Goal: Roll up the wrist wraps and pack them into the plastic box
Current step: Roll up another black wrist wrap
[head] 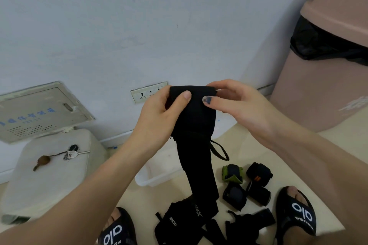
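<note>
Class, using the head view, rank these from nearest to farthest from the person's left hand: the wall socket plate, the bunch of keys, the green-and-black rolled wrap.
1. White wall socket plate, just behind the left hand.
2. Green-and-black rolled wrap, lower right on the floor.
3. Bunch of keys, far left on the white lid.
</note>
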Demonstrator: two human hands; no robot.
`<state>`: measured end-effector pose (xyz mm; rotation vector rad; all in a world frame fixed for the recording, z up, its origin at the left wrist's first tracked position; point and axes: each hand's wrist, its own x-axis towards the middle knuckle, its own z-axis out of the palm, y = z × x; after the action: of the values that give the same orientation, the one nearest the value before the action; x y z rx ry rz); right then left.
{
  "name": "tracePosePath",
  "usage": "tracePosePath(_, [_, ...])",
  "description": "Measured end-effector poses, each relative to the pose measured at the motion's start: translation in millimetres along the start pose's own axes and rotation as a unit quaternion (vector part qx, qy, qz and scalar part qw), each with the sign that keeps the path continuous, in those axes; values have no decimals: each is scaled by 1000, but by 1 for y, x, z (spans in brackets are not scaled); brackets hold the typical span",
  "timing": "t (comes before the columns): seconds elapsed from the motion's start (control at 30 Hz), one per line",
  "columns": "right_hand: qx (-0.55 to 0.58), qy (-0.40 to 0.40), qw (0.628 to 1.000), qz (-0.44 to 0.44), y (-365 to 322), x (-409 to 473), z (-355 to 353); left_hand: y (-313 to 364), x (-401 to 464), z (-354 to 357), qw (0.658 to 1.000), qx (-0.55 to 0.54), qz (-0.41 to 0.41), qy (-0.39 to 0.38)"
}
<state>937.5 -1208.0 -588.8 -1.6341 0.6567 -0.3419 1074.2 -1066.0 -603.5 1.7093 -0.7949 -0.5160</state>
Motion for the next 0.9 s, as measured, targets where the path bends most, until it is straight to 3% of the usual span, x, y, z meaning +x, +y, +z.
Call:
tracePosePath(0.23, [70,-6,997,-19,6,-1,13,1,-2,5,999,-35,-31,9])
tracePosePath(0.4, [96,24,995,-31,8,-5,15,4,-7,11,993,-88,-74,-34])
tracePosePath(0.73, [135,-1,991,1,6,-4,22,1,-5,8,997,-68,8,-39])
tracePosePath(0.9, [141,22,989,-27,10,-4,26,2,-6,12,990,-129,-43,-46])
